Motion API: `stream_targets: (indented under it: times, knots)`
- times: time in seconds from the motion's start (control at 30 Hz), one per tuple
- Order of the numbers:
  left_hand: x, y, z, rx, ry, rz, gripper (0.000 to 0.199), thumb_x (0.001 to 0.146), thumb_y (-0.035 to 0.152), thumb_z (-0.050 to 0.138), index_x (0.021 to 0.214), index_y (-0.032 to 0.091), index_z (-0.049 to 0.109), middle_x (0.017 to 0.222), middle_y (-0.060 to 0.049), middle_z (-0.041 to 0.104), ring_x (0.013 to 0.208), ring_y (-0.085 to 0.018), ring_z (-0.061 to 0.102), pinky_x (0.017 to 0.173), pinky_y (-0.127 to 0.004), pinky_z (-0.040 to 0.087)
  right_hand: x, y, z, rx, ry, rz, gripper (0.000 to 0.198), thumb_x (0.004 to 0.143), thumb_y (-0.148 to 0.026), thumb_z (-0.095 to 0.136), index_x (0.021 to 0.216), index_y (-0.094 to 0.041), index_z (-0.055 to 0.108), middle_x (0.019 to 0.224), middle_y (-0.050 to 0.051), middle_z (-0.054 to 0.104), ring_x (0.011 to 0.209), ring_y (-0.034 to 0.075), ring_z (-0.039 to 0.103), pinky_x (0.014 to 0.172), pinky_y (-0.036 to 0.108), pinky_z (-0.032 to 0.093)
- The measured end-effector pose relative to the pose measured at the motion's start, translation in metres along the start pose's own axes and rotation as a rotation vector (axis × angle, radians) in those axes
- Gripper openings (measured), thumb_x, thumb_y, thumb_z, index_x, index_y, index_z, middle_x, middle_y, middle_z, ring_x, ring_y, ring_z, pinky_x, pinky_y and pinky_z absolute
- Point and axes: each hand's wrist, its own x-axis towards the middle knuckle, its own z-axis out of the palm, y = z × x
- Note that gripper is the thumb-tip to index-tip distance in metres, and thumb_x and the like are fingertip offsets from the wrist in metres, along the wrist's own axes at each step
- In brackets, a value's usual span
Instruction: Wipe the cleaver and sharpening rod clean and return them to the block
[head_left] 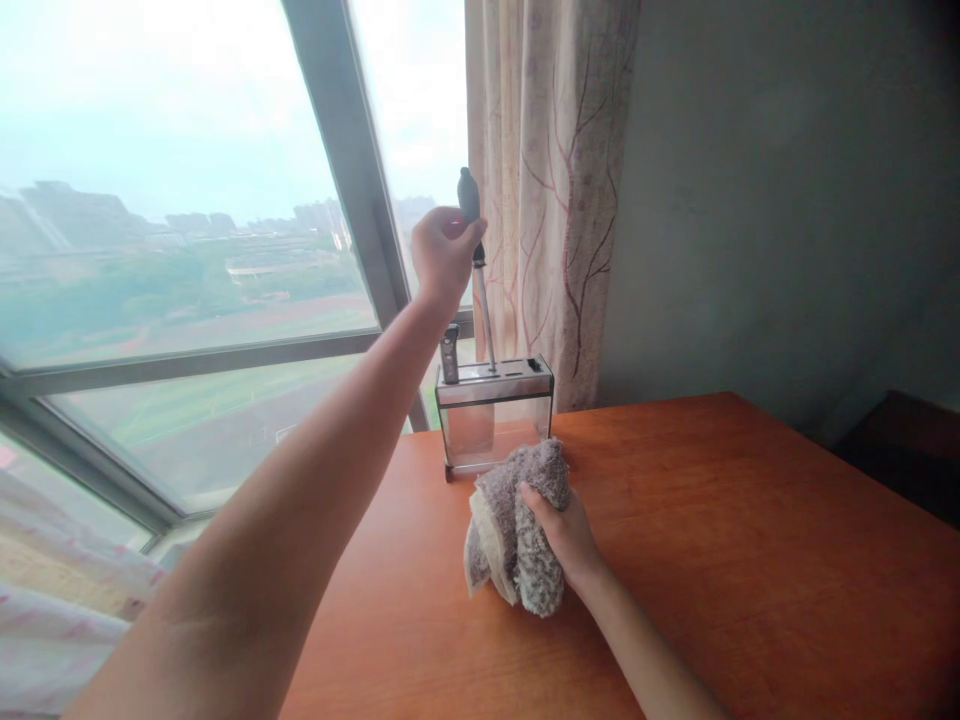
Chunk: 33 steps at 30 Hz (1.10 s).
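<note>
High over the far side of the table, my left hand point(442, 255) is closed around the black handle of a sharpening steel point(486, 310). Its slim metal rod runs down to the top of a clear knife block point(495, 388) with metal-coloured edges; whether the tip is inside a slot is hard to see. Another grey handle point(450, 355) sticks up from the block's left end. In front of the block, my right hand point(566, 535) grips a bunched, fluffy grey cleaning cloth point(536, 540) with a pale underside, held just above or against the tabletop.
The reddish-brown wooden table point(720, 520) stretches out to the right. Behind the block hangs a patterned curtain point(559, 180) beside a grey wall point(750, 200). Slanted window frames point(337, 150) rise at the left, with pale fabric point(52, 620) at the lower left.
</note>
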Motion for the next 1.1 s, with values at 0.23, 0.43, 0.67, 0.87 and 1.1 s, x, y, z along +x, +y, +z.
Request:
stream_targets:
  times: [0.23,0.43,0.67,0.87,1.1]
  knots:
    - [-0.012,-0.011,0.003,-0.014,-0.106,-0.112,0.012,0.071,0.026,0.067,0.076,0.017,0.061,0.069,-0.001,0.063,0.068,-0.014,0.061,0.061,-0.025,0.047,-0.001,-0.003,0.001,-0.015,-0.004,0.003,0.027,0.074,-0.045,0.068,0.070,-0.018,0.065,0.068,0.002,0.068,0.068,0.021,0.062,0.062,0.029,0.047]
    - [-0.025,-0.015,-0.002,-0.007,-0.311,-0.231,0.017,0.069,0.025,0.069,0.081,0.015,0.062,0.076,-0.003,0.063,0.059,-0.013,0.059,0.058,-0.028,0.050,0.000,-0.002,0.001,-0.003,-0.001,-0.001,0.027,0.074,-0.043,0.068,0.078,-0.017,0.068,0.071,0.003,0.069,0.070,0.023,0.063,0.063,0.030,0.048]
    - [-0.034,-0.016,-0.005,0.260,-0.526,-0.170,0.041,0.068,0.011,0.065,0.106,0.019,0.054,0.080,-0.003,0.063,0.072,-0.017,0.059,0.069,-0.030,0.048,-0.001,-0.002,0.002,0.000,-0.009,-0.009,0.027,0.074,-0.043,0.068,0.080,-0.017,0.069,0.074,0.003,0.071,0.071,0.022,0.063,0.065,0.029,0.048]
    - [-0.041,-0.012,-0.006,0.427,-0.715,-0.186,0.053,0.067,0.010,0.063,0.118,0.019,0.047,0.087,-0.005,0.064,0.076,-0.019,0.059,0.067,-0.030,0.045,-0.002,-0.005,0.001,-0.009,-0.022,-0.010,0.028,0.074,-0.043,0.069,0.081,-0.016,0.070,0.076,0.004,0.072,0.073,0.023,0.065,0.067,0.030,0.049]
    - [-0.042,-0.018,-0.004,0.625,-0.920,-0.109,0.038,0.057,0.014,0.069,0.093,0.020,0.062,0.082,-0.004,0.066,0.081,-0.023,0.061,0.069,-0.029,0.044,-0.001,-0.003,0.001,0.010,-0.014,0.004,0.030,0.074,-0.044,0.069,0.082,-0.016,0.070,0.076,0.004,0.072,0.072,0.024,0.065,0.066,0.031,0.049]
